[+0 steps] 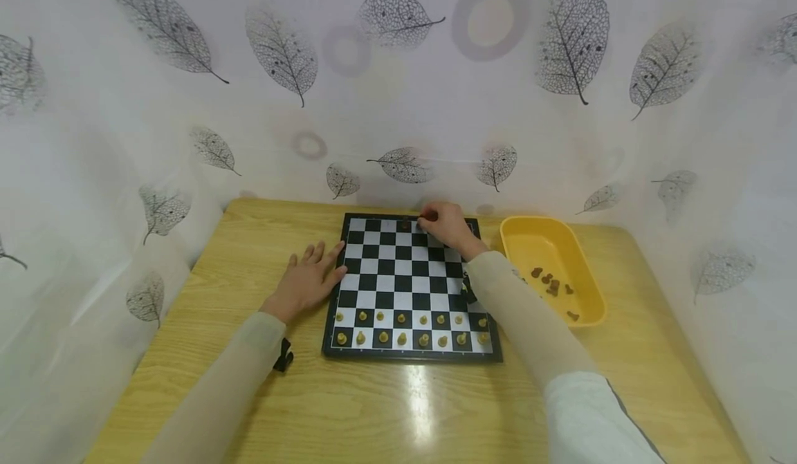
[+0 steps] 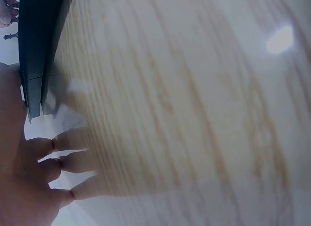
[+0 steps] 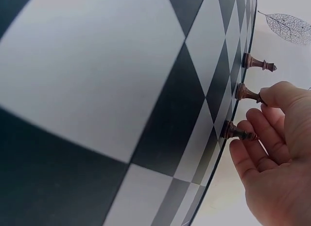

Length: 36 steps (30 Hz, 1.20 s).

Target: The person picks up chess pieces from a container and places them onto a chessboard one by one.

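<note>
A black-and-white chessboard [image 1: 386, 267] lies on the table. At its far edge my right hand [image 1: 450, 227] pinches the top of a dark brown chess piece [image 3: 247, 93] between thumb and forefinger; the base of that piece meets the board. In the right wrist view, a brown piece with a pointed top [image 3: 260, 63] stands on one side of it and another brown piece [image 3: 237, 131] on the other, close to my remaining fingers. My left hand [image 1: 305, 284] rests spread beside the board's left edge, the thumb reaching over the rim. Gold pieces [image 1: 401, 338] fill the two near rows.
Right of the board stands a yellow tray [image 1: 591, 291] with several brown pieces [image 1: 553, 287] lying loose in it; my right forearm crosses its near left side. Wood-grained table [image 1: 349, 409] surrounds the board. A pale leaf-printed sheet [image 1: 398, 90] hangs behind and at both sides.
</note>
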Each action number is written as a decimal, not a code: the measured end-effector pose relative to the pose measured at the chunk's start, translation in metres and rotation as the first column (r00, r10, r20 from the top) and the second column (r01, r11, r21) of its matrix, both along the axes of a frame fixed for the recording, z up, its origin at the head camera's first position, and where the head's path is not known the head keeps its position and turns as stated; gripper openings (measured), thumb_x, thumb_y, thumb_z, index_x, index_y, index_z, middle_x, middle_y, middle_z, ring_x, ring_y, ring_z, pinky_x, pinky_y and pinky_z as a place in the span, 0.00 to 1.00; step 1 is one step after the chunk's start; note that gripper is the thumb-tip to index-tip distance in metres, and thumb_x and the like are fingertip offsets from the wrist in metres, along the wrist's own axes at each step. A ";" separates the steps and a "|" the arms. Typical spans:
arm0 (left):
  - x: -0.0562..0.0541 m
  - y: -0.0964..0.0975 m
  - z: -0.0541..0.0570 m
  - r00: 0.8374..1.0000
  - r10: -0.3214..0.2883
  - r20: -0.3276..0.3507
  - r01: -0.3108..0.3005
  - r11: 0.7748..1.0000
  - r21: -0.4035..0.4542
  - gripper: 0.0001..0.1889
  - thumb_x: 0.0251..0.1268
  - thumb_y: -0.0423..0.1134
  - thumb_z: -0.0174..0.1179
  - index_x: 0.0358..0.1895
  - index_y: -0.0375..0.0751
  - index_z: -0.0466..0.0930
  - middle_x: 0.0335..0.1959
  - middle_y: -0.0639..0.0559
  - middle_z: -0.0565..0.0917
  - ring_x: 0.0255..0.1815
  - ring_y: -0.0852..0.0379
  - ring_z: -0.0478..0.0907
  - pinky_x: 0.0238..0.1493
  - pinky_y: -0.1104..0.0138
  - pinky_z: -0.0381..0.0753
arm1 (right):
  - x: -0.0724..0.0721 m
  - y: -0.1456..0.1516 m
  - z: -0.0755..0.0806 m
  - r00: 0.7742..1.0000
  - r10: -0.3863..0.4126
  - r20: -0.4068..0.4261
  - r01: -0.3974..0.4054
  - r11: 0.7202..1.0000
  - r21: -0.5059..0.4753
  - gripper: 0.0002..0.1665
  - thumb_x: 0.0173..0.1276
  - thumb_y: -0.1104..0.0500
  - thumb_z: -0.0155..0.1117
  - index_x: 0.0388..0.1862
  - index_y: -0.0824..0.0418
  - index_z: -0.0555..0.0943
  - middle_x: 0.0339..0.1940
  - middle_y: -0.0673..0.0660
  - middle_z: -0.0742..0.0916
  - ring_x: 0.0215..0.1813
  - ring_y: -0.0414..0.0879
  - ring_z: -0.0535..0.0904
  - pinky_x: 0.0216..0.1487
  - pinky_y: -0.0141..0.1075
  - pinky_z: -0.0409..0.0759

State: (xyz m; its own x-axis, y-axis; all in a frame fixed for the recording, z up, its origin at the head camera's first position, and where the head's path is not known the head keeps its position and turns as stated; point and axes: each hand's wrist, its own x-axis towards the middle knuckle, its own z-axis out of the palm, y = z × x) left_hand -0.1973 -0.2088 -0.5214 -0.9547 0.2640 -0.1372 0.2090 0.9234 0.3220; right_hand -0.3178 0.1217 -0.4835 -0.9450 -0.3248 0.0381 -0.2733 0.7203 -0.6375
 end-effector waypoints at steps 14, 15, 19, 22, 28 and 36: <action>0.001 0.000 0.002 1.000 0.000 0.007 0.000 1.000 0.001 0.37 0.84 0.67 0.34 0.88 0.59 0.43 0.86 0.32 0.47 0.87 0.28 0.44 0.81 0.28 0.41 | -0.001 -0.001 -0.004 1.000 -0.016 0.000 0.016 1.000 -0.002 0.14 0.77 0.56 0.66 0.53 0.63 0.88 0.50 0.62 0.91 0.51 0.55 0.87 0.54 0.49 0.86; 0.001 0.000 0.002 1.000 0.001 0.008 -0.001 1.000 0.001 0.37 0.84 0.67 0.34 0.88 0.59 0.43 0.86 0.32 0.47 0.87 0.28 0.44 0.81 0.28 0.41 | -0.001 -0.001 -0.004 1.000 -0.017 0.001 0.017 1.000 -0.005 0.14 0.77 0.56 0.66 0.53 0.63 0.88 0.50 0.62 0.91 0.51 0.55 0.87 0.54 0.49 0.86; 0.001 0.001 0.003 1.000 0.003 0.009 -0.003 1.000 0.002 0.37 0.85 0.66 0.34 0.88 0.59 0.43 0.86 0.32 0.47 0.87 0.28 0.45 0.81 0.28 0.42 | -0.001 -0.001 -0.005 1.000 -0.020 0.011 0.020 1.000 -0.019 0.14 0.77 0.56 0.66 0.53 0.63 0.88 0.49 0.62 0.91 0.51 0.55 0.87 0.53 0.49 0.87; 0.001 0.001 0.004 1.000 0.003 0.010 -0.003 1.000 0.005 0.37 0.85 0.66 0.35 0.88 0.58 0.44 0.86 0.32 0.47 0.87 0.28 0.45 0.81 0.28 0.42 | -0.001 -0.002 -0.005 1.000 -0.020 0.014 0.020 1.000 -0.019 0.14 0.77 0.56 0.66 0.52 0.63 0.88 0.49 0.62 0.91 0.51 0.55 0.87 0.53 0.49 0.87; 0.002 0.001 0.005 1.000 0.005 0.008 -0.005 1.000 0.008 0.37 0.85 0.66 0.35 0.88 0.58 0.44 0.86 0.32 0.48 0.87 0.28 0.45 0.81 0.28 0.42 | 0.000 -0.002 -0.004 1.000 -0.015 0.007 0.015 1.000 -0.013 0.13 0.77 0.56 0.66 0.52 0.63 0.87 0.49 0.62 0.90 0.51 0.55 0.86 0.53 0.49 0.86; 0.001 0.001 0.003 1.000 0.006 0.017 -0.006 1.000 0.006 0.37 0.84 0.67 0.34 0.88 0.59 0.43 0.87 0.33 0.47 0.87 0.29 0.44 0.82 0.28 0.41 | -0.001 -0.002 -0.003 1.000 -0.012 0.021 0.012 1.000 0.009 0.14 0.77 0.57 0.65 0.55 0.64 0.86 0.52 0.62 0.90 0.53 0.55 0.86 0.56 0.49 0.86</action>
State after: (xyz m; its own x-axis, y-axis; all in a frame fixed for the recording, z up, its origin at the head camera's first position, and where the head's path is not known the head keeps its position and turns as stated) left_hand -0.1965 -0.2079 -0.5183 -0.9539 0.2593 -0.1514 0.1982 0.9225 0.3312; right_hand -0.3191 0.1201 -0.4867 -0.9495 -0.3134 0.0158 -0.2513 0.7290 -0.6367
